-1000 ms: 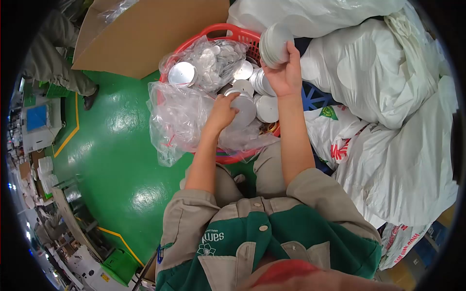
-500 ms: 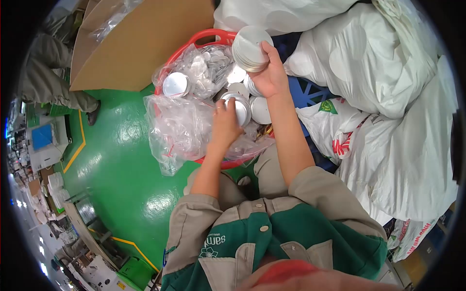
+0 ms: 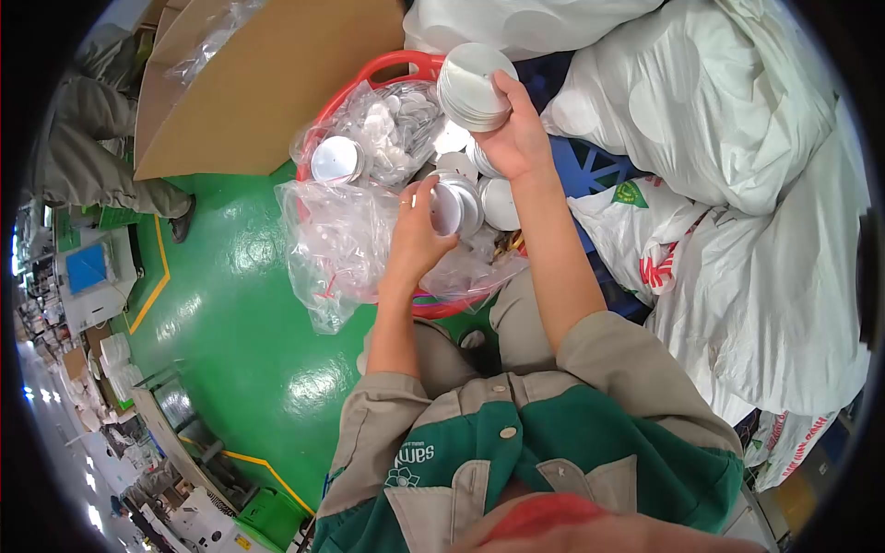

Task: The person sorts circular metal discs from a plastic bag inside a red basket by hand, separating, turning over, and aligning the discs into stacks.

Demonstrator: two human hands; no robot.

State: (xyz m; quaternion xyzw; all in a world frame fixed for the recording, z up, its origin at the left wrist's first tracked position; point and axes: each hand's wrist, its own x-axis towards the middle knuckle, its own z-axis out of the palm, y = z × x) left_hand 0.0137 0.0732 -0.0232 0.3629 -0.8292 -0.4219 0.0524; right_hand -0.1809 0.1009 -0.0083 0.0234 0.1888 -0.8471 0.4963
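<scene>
My right hand (image 3: 518, 138) holds a thick stack of round silver discs (image 3: 475, 85) above the back right of a red basket (image 3: 378, 66). Lower and to the left, my left hand (image 3: 419, 230) has its fingers and thumb around the edge of some discs (image 3: 446, 208) in the basket. More discs (image 3: 499, 205) stand in piles between and below my hands. A clear bag of small metal discs (image 3: 392, 124) fills the back of the basket, with a round disc stack (image 3: 336, 160) on its left.
A large cardboard box (image 3: 277, 83) stands at the back left. White sacks (image 3: 701, 111) are heaped on the right, beside a blue crate (image 3: 590, 170). A person's leg (image 3: 111, 166) shows at the far left. Clear plastic (image 3: 336, 240) hangs over the basket's left rim.
The stack in my right hand has moved left relative to the basket and turned its flat face up. My left hand has gone from lying over the discs to gripping some at their edge.
</scene>
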